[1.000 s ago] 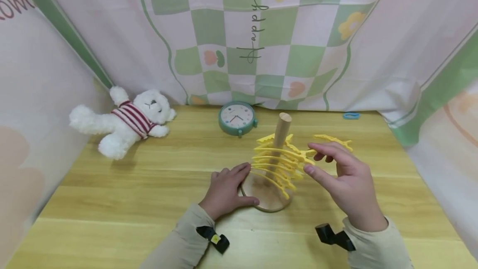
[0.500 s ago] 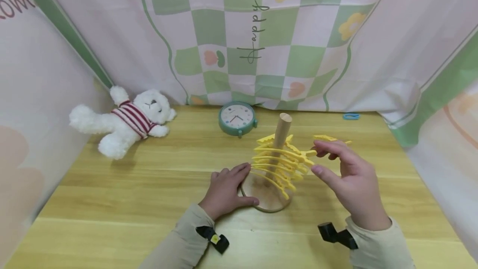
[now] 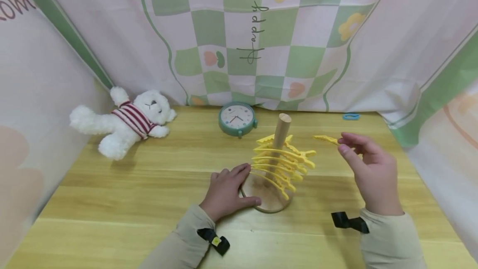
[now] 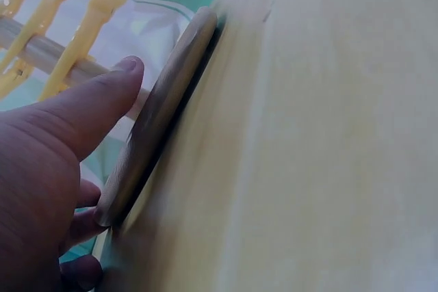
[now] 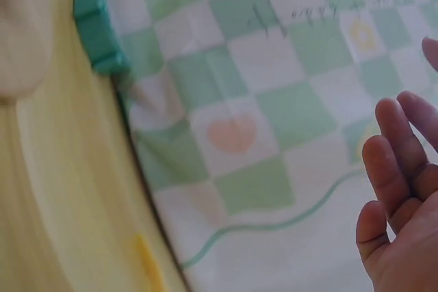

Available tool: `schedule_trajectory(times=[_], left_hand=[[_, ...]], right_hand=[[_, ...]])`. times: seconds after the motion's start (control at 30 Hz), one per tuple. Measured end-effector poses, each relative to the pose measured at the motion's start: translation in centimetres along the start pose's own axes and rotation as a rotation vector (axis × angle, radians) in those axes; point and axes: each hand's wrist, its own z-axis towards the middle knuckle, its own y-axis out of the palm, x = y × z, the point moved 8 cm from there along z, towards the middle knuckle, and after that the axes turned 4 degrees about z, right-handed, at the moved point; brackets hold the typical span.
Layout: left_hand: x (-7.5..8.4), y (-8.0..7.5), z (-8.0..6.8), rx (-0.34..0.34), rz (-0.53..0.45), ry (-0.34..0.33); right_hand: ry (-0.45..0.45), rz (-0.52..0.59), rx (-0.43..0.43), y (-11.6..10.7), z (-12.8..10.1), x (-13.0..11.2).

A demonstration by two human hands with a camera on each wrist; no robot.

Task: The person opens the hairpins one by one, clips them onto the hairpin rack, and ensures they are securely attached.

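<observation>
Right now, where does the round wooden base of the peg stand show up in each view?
Head: the wooden base sits low in the centre, with the left hand resting on its left edge.
Left wrist: the base appears edge-on, running diagonally left of centre, with the thumb beside it.
Right wrist: not in it.
Shared landmark: the checked cloth.
</observation>
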Motion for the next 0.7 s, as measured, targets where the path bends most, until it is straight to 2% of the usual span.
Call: schedule_trajectory(times=[0.1,0.2,0.27,0.33,0.57,0.7], left_hand=[[0.1,0.0,0.0,-0.005,0.017,-0.007],[0.1,0.0,0.1,-0.007,0.019,-0.003],[0.1,0.0,0.1,-0.012,0.010,-0.001],[0.2,0.0,0.1,-0.018,-0.004,0.001],[0.2,0.1,0.0,-0.080,-0.028,-0.027],[0.3,0.0,0.1,-0.077,-0.032,-0.027]], right_hand=[[0.094,0.027,0.026,-1.1,0.4,1.9],[0.147,0.097,0.002,-1.8,0.7,3.9],[0.178,0.096,-0.008,-2.3,0.9,5.1],[0.214,0.080,-0.007,-2.8,1.0,6.4],[0.355,-0.098,0.029,-5.2,0.8,10.5],[0.453,-0.064,0.057,-6.7,0.2,13.0]])
